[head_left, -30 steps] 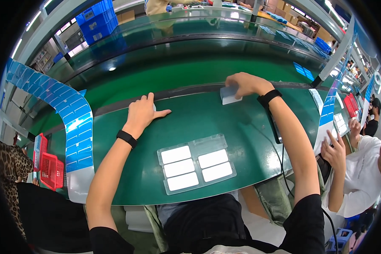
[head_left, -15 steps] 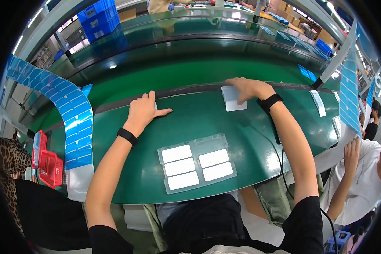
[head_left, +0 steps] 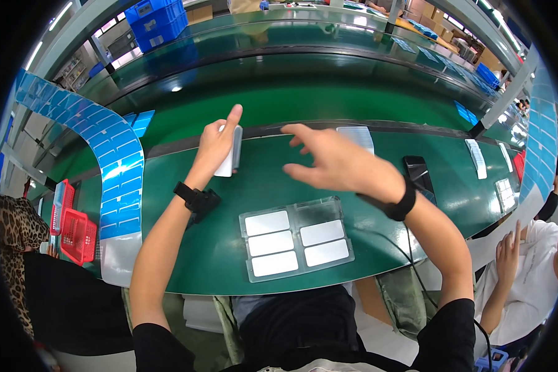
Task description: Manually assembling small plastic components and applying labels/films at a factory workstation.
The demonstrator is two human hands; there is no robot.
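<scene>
A long green worktop (head_left: 229,260) curves across the middle of the frame, with a darker green conveyor belt (head_left: 304,99) running behind it in the upper half. At the far left a tall arc of blue card strips (head_left: 115,167) bends from the upper left down toward the lower left, and a red basket (head_left: 77,235) sits beside it at the left edge. Blue crates (head_left: 158,18) stand at the top left.

Low in the centre of the frame a clear plastic tray (head_left: 296,238) lies flat on the worktop, with five white rectangular pieces in its six pockets; the upper right pocket looks dark.

The right hand (head_left: 338,164) hovers above the worktop, right of centre, fingers spread loosely and its grip wide with nothing in it; a black wristband sits on that wrist. The left hand (head_left: 216,146), just left of centre, has its grip closed around a small white flat piece (head_left: 230,152), held upright on edge against the worktop, the index finger pointing up.

A second white flat piece (head_left: 356,137) lies on the worktop just beyond the right hand, near the belt's edge. A black phone (head_left: 418,177) lies right of the right wrist. Another person's hand (head_left: 508,251) shows at the lower right.
</scene>
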